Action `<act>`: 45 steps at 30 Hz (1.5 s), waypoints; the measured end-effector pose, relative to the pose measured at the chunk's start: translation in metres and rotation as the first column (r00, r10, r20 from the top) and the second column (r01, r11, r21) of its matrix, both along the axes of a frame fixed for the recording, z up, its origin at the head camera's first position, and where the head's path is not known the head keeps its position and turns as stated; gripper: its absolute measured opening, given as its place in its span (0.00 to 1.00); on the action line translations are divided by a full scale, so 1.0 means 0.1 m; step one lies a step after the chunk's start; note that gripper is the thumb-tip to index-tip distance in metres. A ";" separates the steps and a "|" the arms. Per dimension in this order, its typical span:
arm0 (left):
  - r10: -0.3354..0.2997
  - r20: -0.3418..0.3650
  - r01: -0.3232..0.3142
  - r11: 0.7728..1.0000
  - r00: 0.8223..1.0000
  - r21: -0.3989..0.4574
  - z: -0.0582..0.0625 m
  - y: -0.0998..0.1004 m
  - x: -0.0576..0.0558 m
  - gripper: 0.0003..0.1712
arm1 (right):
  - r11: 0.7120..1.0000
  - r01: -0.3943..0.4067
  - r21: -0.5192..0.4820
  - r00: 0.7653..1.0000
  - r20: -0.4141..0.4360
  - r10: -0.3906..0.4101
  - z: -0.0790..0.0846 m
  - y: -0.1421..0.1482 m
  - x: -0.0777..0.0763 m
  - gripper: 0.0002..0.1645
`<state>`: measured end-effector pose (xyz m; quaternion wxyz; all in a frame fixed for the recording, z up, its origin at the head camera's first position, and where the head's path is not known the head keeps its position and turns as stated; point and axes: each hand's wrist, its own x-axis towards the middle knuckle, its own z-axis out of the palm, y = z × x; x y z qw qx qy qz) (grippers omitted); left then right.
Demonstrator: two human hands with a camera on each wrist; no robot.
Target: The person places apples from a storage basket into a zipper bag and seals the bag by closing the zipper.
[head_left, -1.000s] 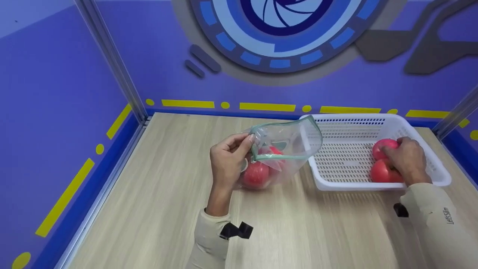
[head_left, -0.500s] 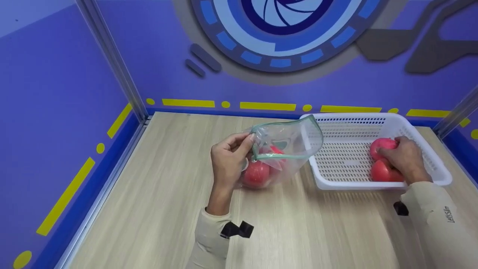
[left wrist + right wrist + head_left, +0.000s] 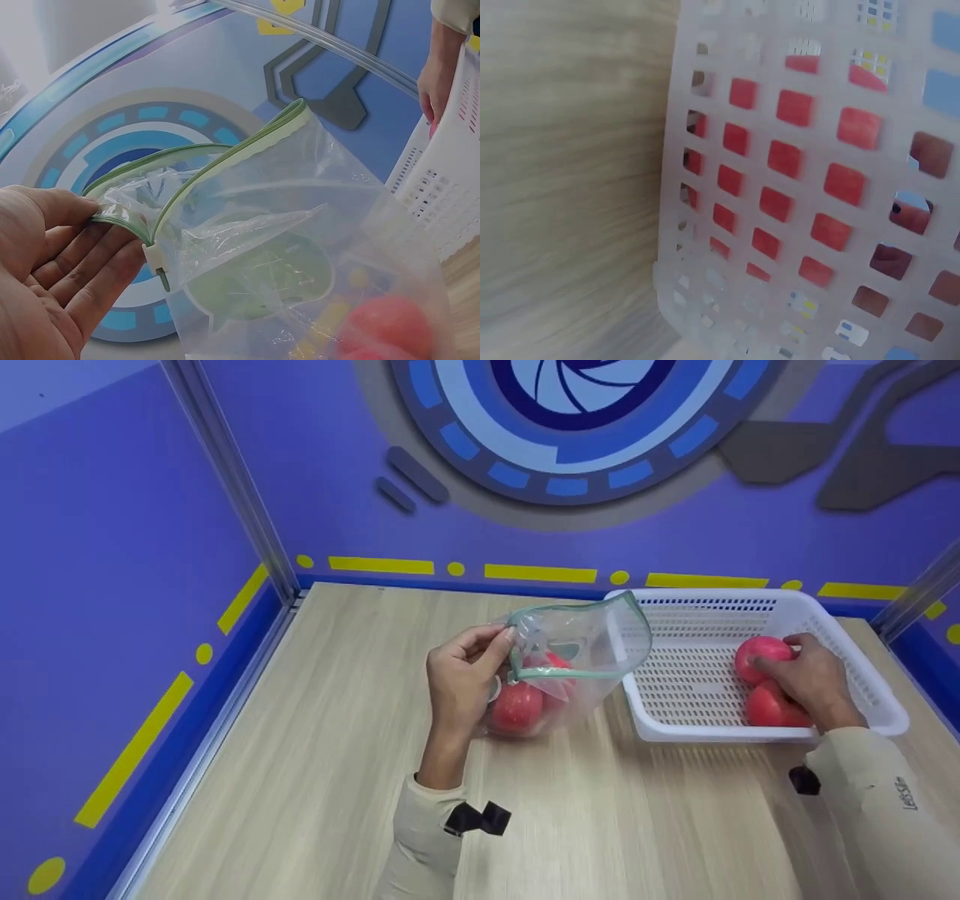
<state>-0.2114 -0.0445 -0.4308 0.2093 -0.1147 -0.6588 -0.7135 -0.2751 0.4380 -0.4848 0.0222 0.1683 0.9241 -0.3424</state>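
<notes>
My left hand (image 3: 461,679) pinches the green-edged mouth of a clear zip bag (image 3: 585,641) between thumb and fingers. The bag gapes open to the right; a white slider (image 3: 155,257) hangs at its near edge in the left wrist view. Inside, low down, sit red apples (image 3: 517,709). My right hand (image 3: 817,679) reaches into a white plastic basket (image 3: 697,733) and grips a red apple (image 3: 761,660), thumb on its near side. Another red apple (image 3: 769,705) lies just in front of it, partly behind the hand. In the right wrist view the basket wall (image 3: 765,184) hides most of the fruit.
The basket stands at the right of a wooden table (image 3: 322,772), overlapped by the bag's right edge. Purple-blue printed panels (image 3: 480,540) close off the back and sides, with a metal post (image 3: 232,480) at the left corner.
In the basket, my right hand has shifted the rear apple slightly left, its fingers moving with it. The left hand and the bag stay nearly still.
</notes>
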 end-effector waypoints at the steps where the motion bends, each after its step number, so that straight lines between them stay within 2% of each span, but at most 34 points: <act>1: 0.001 -0.001 -0.001 1.000 1.000 -0.004 0.01 0.00 0.00 0.09 | 1.000 0.004 -0.009 1.000 -0.011 -0.004 0.01 -0.01 0.00 0.57; 6: -0.001 0.000 0.001 1.000 1.000 -0.009 0.01 -0.01 0.00 0.10 | 1.000 0.005 -0.021 0.995 -0.102 -0.007 0.06 -0.09 0.00 0.58; 13: -0.006 0.003 0.006 1.000 1.000 -0.004 0.00 0.00 0.01 0.09 | 0.998 0.006 -0.065 0.973 -0.228 -0.020 0.12 -0.33 0.08 0.61; 18: -0.006 0.002 0.006 1.000 1.000 -0.001 0.01 0.01 0.02 0.09 | 0.995 -0.004 -0.097 0.960 -0.278 -0.024 0.24 -0.52 0.11 0.62; 22: -0.008 -0.001 0.008 1.000 1.000 0.001 0.03 0.04 0.04 0.09 | 0.994 -0.029 -0.108 0.934 -0.357 -0.011 0.37 -0.70 0.16 0.59; 24: -0.015 -0.003 0.015 1.000 1.000 0.001 0.05 0.05 0.06 0.09 | 0.993 -0.059 -0.098 0.906 -0.422 0.012 0.43 -0.82 0.20 0.57; 26: -0.026 -0.005 0.026 1.000 1.000 0.001 0.06 0.07 0.08 0.09 | 0.992 -0.099 -0.079 0.867 -0.496 0.047 0.49 -0.94 0.24 0.54; 28: -0.041 -0.007 0.041 0.999 0.999 0.003 0.07 0.08 0.09 0.09 | 0.987 -0.150 -0.064 0.818 -0.568 0.087 0.55 -1.06 0.28 0.50; 31: -0.063 -0.012 0.063 0.998 0.998 0.009 0.08 0.10 0.11 0.09 | 0.970 -0.234 -0.061 0.734 -0.666 0.135 0.65 -1.24 0.34 0.45; 34: -0.078 -0.021 0.078 0.997 0.997 0.016 0.09 0.10 0.13 0.09 | 0.951 -0.301 -0.074 0.671 -0.725 0.156 0.75 -1.39 0.42 0.45; 38: -0.092 -0.026 0.093 0.995 0.995 0.028 0.10 0.11 0.14 0.09 | 0.927 -0.366 -0.083 0.606 -0.777 0.169 0.83 -1.52 0.54 0.45; 43: -0.106 -0.037 0.107 0.994 0.994 0.027 0.10 0.13 0.14 0.09 | 0.873 -0.484 -0.068 0.501 -0.839 0.212 0.84 -1.61 0.63 0.46; 45: -0.105 -0.040 0.106 0.994 0.994 0.022 0.10 0.13 0.14 0.09 | 0.852 -0.521 -0.040 0.473 -0.845 0.250 0.81 -1.64 0.64 0.47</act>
